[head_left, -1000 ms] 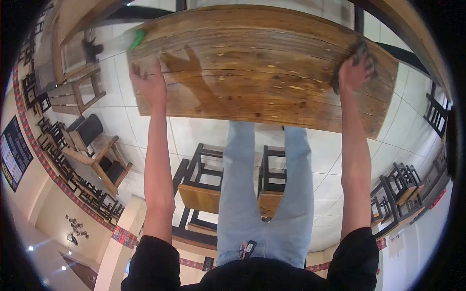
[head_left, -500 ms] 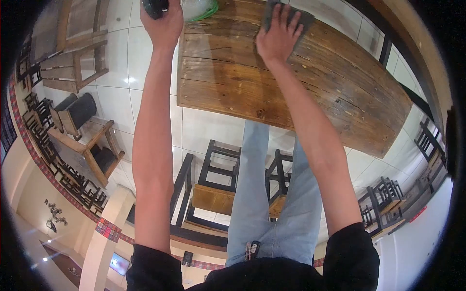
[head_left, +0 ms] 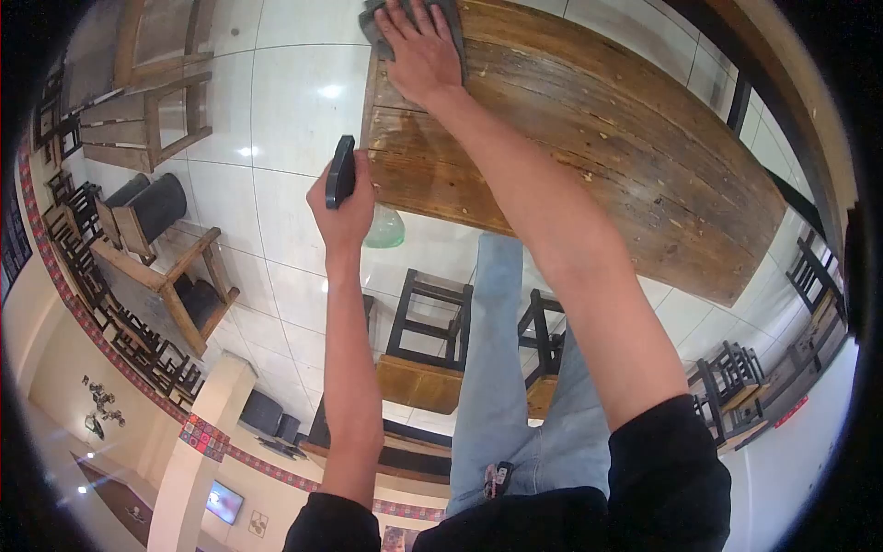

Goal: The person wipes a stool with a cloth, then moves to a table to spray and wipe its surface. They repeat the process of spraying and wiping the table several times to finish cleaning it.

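Note:
My left hand [head_left: 345,207] is closed around the neck of a spray bottle with a black head [head_left: 340,173]. Its clear, greenish body [head_left: 385,227] shows just past my fingers, beside the near left corner of the wooden table [head_left: 589,156]. My right hand [head_left: 421,51] lies flat with its fingers stretched over a grey cloth [head_left: 451,23]. It presses the cloth on the table's far left end, and part of the cloth reaches past the edge.
Dark-framed chairs with wooden seats [head_left: 421,382] stand near my legs, below the table. To the left, across the white tiled floor [head_left: 303,120], are wooden furniture [head_left: 189,285] and a dark cushioned seat [head_left: 161,210]. More chairs [head_left: 727,382] stand at the right.
My right hand has slid the cloth leftward across the table to its left end. My left hand has come down and nearer with the spray bottle, which now hangs beside the table's corner.

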